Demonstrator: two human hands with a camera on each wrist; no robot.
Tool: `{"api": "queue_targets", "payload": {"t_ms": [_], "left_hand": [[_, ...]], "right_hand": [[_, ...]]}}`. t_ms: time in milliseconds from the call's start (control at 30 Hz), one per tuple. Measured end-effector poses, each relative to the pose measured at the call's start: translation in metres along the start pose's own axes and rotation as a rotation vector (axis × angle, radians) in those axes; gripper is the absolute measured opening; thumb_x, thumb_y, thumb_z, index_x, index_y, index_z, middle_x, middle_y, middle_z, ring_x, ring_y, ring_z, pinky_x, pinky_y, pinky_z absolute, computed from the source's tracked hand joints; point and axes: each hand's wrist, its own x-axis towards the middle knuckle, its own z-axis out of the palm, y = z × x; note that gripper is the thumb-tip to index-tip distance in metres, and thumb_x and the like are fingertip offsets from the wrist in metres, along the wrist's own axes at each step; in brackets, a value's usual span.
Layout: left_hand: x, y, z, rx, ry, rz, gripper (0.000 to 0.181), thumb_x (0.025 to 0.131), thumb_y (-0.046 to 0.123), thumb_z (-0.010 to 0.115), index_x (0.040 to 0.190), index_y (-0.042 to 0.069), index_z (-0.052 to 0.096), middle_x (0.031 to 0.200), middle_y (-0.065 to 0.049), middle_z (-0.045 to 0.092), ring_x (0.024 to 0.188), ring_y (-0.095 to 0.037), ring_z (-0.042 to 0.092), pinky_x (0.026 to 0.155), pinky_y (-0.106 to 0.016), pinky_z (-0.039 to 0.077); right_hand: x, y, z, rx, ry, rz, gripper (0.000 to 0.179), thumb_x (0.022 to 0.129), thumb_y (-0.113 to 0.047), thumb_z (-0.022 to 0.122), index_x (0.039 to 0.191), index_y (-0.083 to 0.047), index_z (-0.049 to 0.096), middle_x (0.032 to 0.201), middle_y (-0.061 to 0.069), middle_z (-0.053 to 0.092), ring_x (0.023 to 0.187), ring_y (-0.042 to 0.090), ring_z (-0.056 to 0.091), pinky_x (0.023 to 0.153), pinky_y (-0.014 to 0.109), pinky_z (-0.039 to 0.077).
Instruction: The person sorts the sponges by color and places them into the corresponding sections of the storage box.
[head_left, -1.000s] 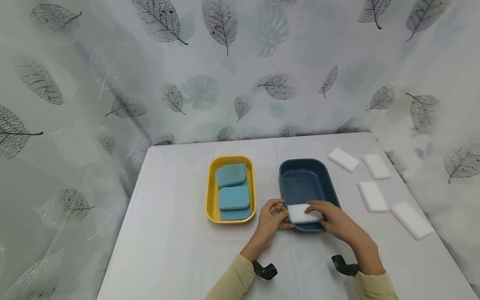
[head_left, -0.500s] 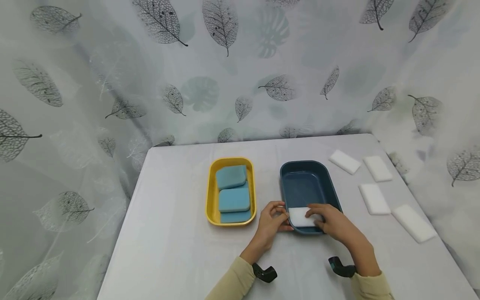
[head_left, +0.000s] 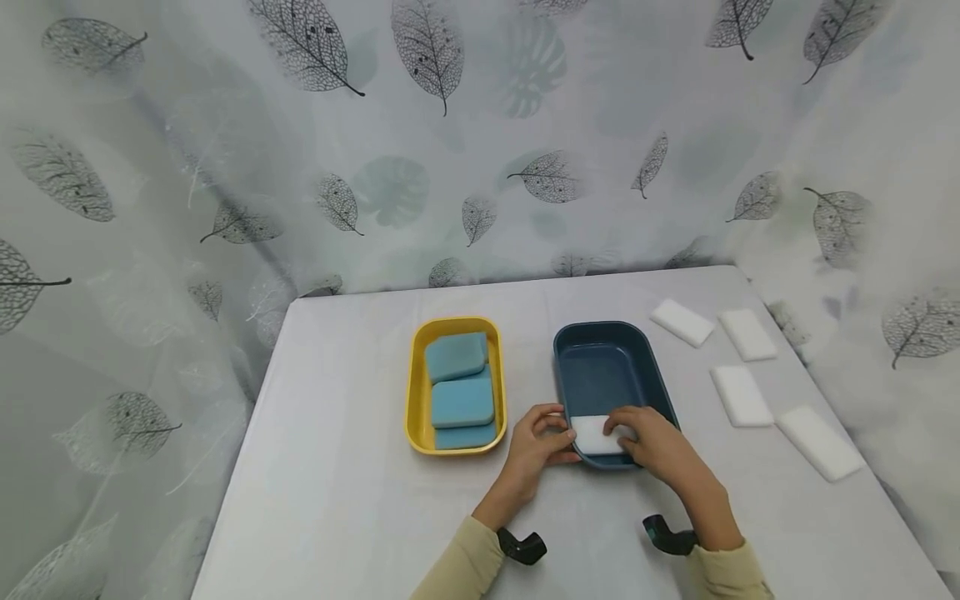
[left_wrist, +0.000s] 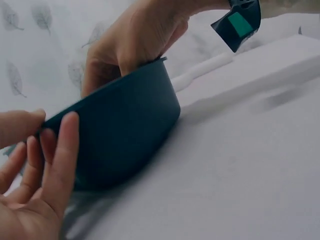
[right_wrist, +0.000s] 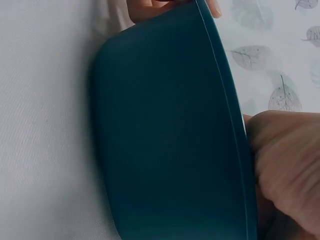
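A dark blue rectangular container (head_left: 606, 379) stands on the table with a white sponge block (head_left: 591, 435) lying at its near end. My left hand (head_left: 534, 446) holds the container's near left rim; in the left wrist view its fingertips (left_wrist: 67, 130) lie against the outer wall. My right hand (head_left: 656, 446) reaches over the near right rim, with bent fingers gripping the right part of the white sponge block. The container wall hides those fingertips in both wrist views.
To the left stands a yellow tray (head_left: 411, 400) holding several light blue sponges (head_left: 462, 404). Several more white sponge blocks (head_left: 741, 396) lie along the table's right side. A leaf-printed curtain (head_left: 480, 150) hangs behind the white table (head_left: 337, 467).
My right hand has shifted slightly left over the white sponge block, covering more of it. My left hand keeps its place at the rim. The head view has shifted a little.
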Motion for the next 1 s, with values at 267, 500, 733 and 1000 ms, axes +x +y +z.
{"api": "queue_targets", "payload": {"t_ms": [267,500,733,1000], "left_hand": [[0.002,-0.015,-0.01,-0.082,-0.021,0.039,0.053,0.094,-0.005,0.07,0.143,-0.003,0.052,0.108,-0.001,0.063,0.085,-0.01,0.066,0.071,-0.032,0.066],[0.002,-0.019,-0.011,-0.109,-0.03,0.071,0.053,0.095,-0.005,0.069,0.145,-0.004,0.051,0.108,0.002,0.065,0.088,-0.007,0.068,0.073,-0.03,0.066],[0.0,-0.019,-0.009,-0.124,-0.02,0.09,0.053,0.094,-0.008,0.068,0.144,-0.006,0.051,0.108,0.002,0.065,0.087,-0.006,0.069,0.073,-0.03,0.066],[0.0,-0.018,-0.008,-0.128,-0.023,0.092,0.052,0.093,-0.007,0.07,0.142,-0.007,0.052,0.107,0.0,0.065,0.087,-0.006,0.069,0.071,-0.03,0.066]], "right_hand": [[-0.003,-0.006,0.0,-0.034,0.048,-0.084,0.025,0.09,0.012,0.066,0.096,-0.011,0.072,0.122,0.017,0.074,0.116,0.043,0.067,0.095,0.059,0.056],[-0.013,-0.002,0.006,0.019,0.258,-0.103,0.024,0.095,0.01,0.063,0.107,-0.008,0.074,0.134,0.021,0.067,0.133,0.049,0.053,0.108,0.067,0.045],[-0.02,0.009,0.008,0.108,0.529,-0.093,0.034,0.093,0.017,0.06,0.117,-0.004,0.073,0.14,0.02,0.062,0.133,0.045,0.052,0.118,0.014,0.033],[-0.032,0.03,0.004,0.199,0.741,0.049,0.04,0.098,0.013,0.053,0.131,-0.002,0.067,0.147,0.02,0.06,0.147,0.016,0.047,0.111,0.0,0.027]]}}
